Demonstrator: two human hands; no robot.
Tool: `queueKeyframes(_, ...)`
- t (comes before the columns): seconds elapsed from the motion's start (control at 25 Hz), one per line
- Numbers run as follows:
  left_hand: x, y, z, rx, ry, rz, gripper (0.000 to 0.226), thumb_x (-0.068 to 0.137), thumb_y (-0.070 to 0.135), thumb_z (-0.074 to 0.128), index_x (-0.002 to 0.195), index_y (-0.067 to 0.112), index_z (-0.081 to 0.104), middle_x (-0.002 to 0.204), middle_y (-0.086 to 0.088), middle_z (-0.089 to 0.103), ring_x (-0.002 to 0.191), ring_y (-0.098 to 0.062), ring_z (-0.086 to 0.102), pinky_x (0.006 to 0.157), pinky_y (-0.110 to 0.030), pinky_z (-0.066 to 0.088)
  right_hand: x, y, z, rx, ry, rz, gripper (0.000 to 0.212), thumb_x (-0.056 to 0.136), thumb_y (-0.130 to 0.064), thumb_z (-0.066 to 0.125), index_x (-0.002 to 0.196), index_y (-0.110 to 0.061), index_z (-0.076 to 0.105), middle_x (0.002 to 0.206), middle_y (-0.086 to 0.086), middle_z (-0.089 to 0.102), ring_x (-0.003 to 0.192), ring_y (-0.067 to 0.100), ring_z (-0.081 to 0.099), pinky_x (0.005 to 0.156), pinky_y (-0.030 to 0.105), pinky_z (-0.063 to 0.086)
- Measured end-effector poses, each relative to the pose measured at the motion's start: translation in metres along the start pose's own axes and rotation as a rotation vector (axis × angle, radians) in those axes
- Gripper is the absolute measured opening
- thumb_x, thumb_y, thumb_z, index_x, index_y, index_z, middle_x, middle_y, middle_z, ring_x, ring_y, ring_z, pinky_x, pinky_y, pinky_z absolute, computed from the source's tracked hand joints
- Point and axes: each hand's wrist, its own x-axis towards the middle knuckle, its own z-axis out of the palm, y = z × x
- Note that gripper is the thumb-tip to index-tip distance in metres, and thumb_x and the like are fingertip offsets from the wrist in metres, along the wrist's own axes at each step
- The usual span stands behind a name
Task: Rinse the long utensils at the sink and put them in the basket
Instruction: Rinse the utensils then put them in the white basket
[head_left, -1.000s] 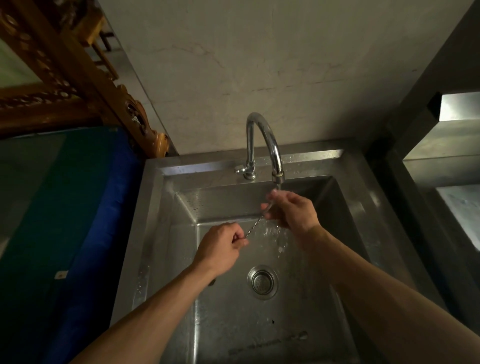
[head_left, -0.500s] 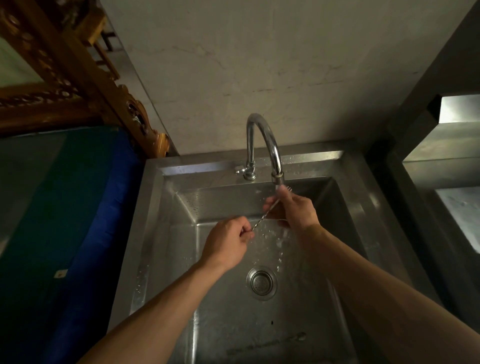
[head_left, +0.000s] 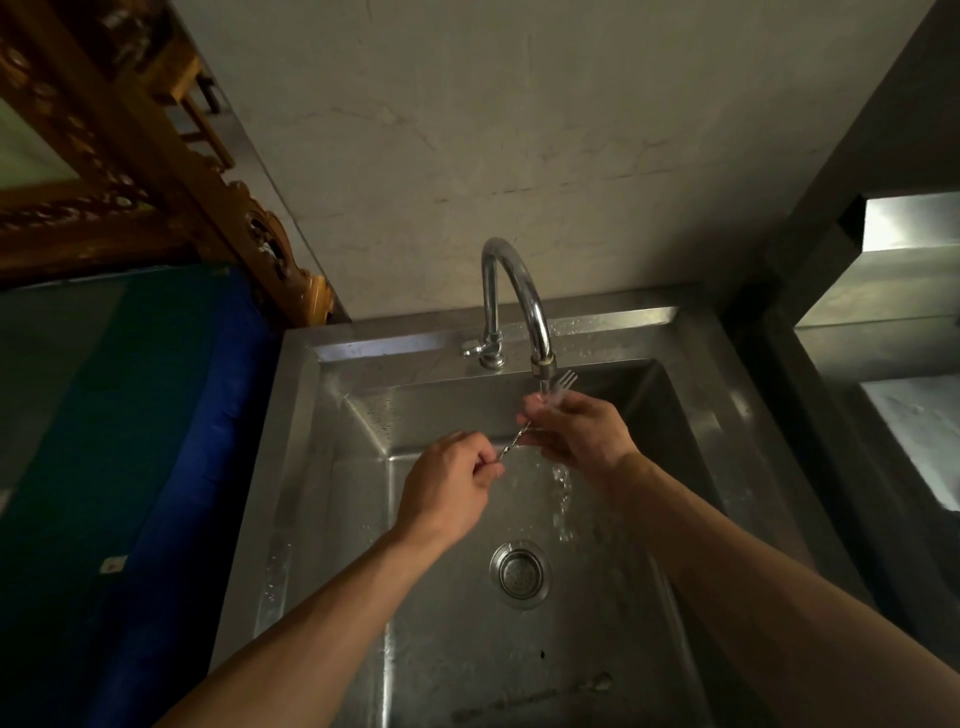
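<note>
Change: since the frame a second earlier, the fork's tines had risen clear above the right hand's fingers and stood just beside the spout; both hands had shifted slightly up toward the faucet.
Fork: a long, thin metal fork (head_left: 563, 382) with a twisted shaft (head_left: 514, 441) ran diagonally across the basin, tines up and to the right, handle end down and to the left.
Left hand: the left hand (head_left: 449, 493) pinched the handle end of the shaft between curled fingers and thumb, knuckles toward the camera.
Right hand: the right hand (head_left: 576, 431) was curled around the upper shaft just under the tines, directly beneath the spout, with water running over its fingers (head_left: 535, 408).
Water: a stream fell from the faucet (head_left: 511, 296), struck the right hand and broke into drops (head_left: 563, 499) above the basin floor.
Sink: the steel sink (head_left: 332, 467) was wet, with droplets on its left wall and back ledge; the round drain strainer (head_left: 519, 571) lay below and between the two forearms.
Second utensil: a dark, long object (head_left: 530, 699) lay flat on the basin floor near the front edge; too dim to identify.
Surroundings: a blue and green surface (head_left: 130, 415) lay left of the sink, with carved wooden framing (head_left: 130, 156) above it; steel units (head_left: 904, 291) stood at right.
</note>
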Motion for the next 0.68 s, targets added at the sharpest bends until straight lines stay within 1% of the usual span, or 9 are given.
queueKeyframes(0.08,-0.001,0.002,-0.001,0.014,0.018,0.003,0.011,0.082,0.024,0.07,0.075,0.022,0.062,0.077,0.013,0.057,0.071,-0.008,0.051,0.061,-0.024,0.039,0.002,-0.003,0.005,0.029,0.077,0.048,0.035,0.096,-0.045,0.052,0.097,-0.015,0.071,0.082,0.003,0.078,0.071,0.018,0.073,0.059,0.025,0.05)
queueKeyframes(0.12,0.0,0.001,-0.001,0.019,0.027,-0.002,0.011,0.082,0.025,0.069,0.075,0.023,0.062,0.077,0.013,0.057,0.071,-0.007,0.051,0.061,-0.024,0.038,0.003,-0.004,0.006,0.035,0.084,0.059,0.041,0.098,-0.047,0.047,0.099,-0.013,0.07,0.083,0.005,0.078,0.072,0.019,0.074,0.061,0.027,0.05)
queueKeyframes(0.24,0.0,-0.005,-0.005,0.017,0.036,-0.04,0.011,0.083,0.024,0.07,0.075,0.022,0.062,0.077,0.011,0.058,0.072,-0.01,0.053,0.063,-0.025,0.04,0.003,-0.003,0.005,0.013,-0.045,-0.001,0.024,0.095,-0.026,0.059,0.113,-0.011,0.065,0.088,0.004,0.078,0.079,0.02,0.073,0.066,0.029,0.051)
queueKeyframes(0.32,-0.002,-0.01,-0.007,0.022,0.025,-0.046,0.012,0.083,0.025,0.07,0.075,0.024,0.061,0.076,0.013,0.055,0.07,-0.008,0.052,0.062,-0.024,0.038,0.001,-0.005,0.007,-0.014,-0.078,-0.024,0.022,0.091,-0.024,0.065,0.111,-0.015,0.067,0.088,0.002,0.078,0.079,0.018,0.073,0.067,0.028,0.052)
queueKeyframes(0.36,-0.004,-0.01,-0.007,0.026,0.02,-0.04,0.013,0.083,0.026,0.069,0.074,0.026,0.06,0.075,0.014,0.054,0.069,-0.007,0.051,0.062,-0.023,0.036,0.001,-0.007,0.01,-0.016,-0.054,-0.009,0.022,0.093,-0.03,0.062,0.109,-0.016,0.068,0.086,0.002,0.078,0.077,0.018,0.073,0.066,0.028,0.053)
queueKeyframes(0.44,-0.006,-0.01,-0.008,0.03,0.023,-0.037,0.013,0.084,0.025,0.068,0.075,0.026,0.059,0.076,0.014,0.054,0.07,-0.007,0.05,0.062,-0.024,0.036,0.0,-0.008,0.015,0.01,-0.005,0.047,0.039,0.099,-0.046,0.044,0.105,-0.016,0.068,0.085,0.007,0.078,0.074,0.019,0.074,0.065,0.028,0.051)
queueKeyframes(0.52,-0.007,-0.012,-0.009,0.03,0.029,-0.05,0.013,0.084,0.025,0.068,0.074,0.026,0.059,0.076,0.013,0.053,0.071,-0.009,0.05,0.063,-0.025,0.036,-0.001,-0.008,0.015,0.05,-0.024,0.089,0.053,0.1,-0.055,0.032,0.105,-0.016,0.068,0.09,0.012,0.077,0.077,0.023,0.075,0.066,0.029,0.051)
queueKeyframes(0.6,-0.009,-0.017,-0.01,0.033,0.016,-0.063,0.013,0.084,0.026,0.067,0.074,0.026,0.058,0.076,0.013,0.053,0.073,-0.01,0.052,0.063,-0.028,0.04,-0.003,-0.006,0.013,0.065,-0.082,0.087,0.046,0.1,-0.05,0.039,0.108,-0.015,0.068,0.094,0.011,0.077,0.079,0.023,0.075,0.067,0.029,0.053)
queueKeyframes(0.68,-0.012,-0.022,-0.012,0.039,0.0,-0.072,0.014,0.084,0.026,0.067,0.074,0.026,0.058,0.077,0.013,0.053,0.074,-0.013,0.055,0.065,-0.031,0.046,-0.005,-0.004,0.008,0.1,-0.127,0.05,0.026,0.096,-0.03,0.057,0.114,-0.013,0.067,0.096,0.01,0.077,0.079,0.021,0.074,0.063,0.027,0.054)
